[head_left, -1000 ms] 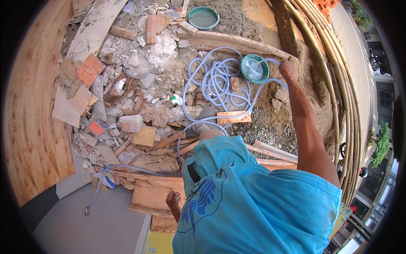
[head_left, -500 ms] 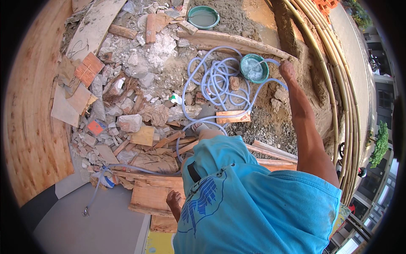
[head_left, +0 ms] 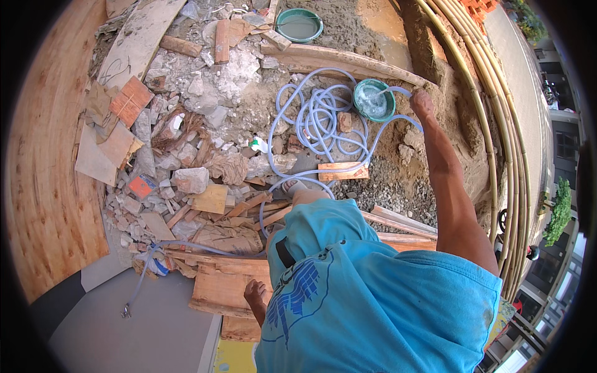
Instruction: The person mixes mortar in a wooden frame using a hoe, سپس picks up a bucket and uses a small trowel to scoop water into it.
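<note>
The right hand (head_left: 423, 102) grips the pale blue hose (head_left: 323, 124) end, running water into the partly filled green basin (head_left: 373, 99) on the sandy ground, while the left hand (head_left: 255, 292) hangs empty, loosely open.

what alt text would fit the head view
A person's right hand holds the end of a pale blue hose over a green bowl holding water. Rubble and wood scraps cover the ground; the left hand hangs low.
</note>
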A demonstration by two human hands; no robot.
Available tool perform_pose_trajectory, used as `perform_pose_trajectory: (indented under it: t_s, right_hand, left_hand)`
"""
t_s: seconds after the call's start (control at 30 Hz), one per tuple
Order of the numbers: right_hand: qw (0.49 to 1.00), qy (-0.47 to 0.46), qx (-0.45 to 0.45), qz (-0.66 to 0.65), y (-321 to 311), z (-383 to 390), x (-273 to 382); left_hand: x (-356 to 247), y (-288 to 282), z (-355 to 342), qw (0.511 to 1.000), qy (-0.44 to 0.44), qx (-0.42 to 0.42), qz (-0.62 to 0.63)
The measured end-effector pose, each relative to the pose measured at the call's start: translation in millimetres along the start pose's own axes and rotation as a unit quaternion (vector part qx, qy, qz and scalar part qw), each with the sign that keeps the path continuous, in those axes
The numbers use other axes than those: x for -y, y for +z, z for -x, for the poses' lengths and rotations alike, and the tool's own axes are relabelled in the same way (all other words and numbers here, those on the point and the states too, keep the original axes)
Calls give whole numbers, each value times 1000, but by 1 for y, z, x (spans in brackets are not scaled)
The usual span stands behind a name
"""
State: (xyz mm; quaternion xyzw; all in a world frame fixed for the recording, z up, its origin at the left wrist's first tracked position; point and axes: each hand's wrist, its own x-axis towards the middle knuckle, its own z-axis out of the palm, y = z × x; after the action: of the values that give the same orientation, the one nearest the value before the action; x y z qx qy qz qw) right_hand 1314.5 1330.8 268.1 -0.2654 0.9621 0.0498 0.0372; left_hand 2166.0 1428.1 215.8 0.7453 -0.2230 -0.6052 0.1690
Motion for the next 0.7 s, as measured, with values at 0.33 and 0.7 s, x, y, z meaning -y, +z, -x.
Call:
perform_pose_trajectory:
  t_s: [0.33,0.7]
  right_hand:
    - [1000,12,-5,-13,-4,7,9]
    - [1000,7,0,4,-7,7,11]
  left_hand:
    - [0,1,6,1000,16,-11,-4]
    - [1,4,5,999,-11,-30,-13]
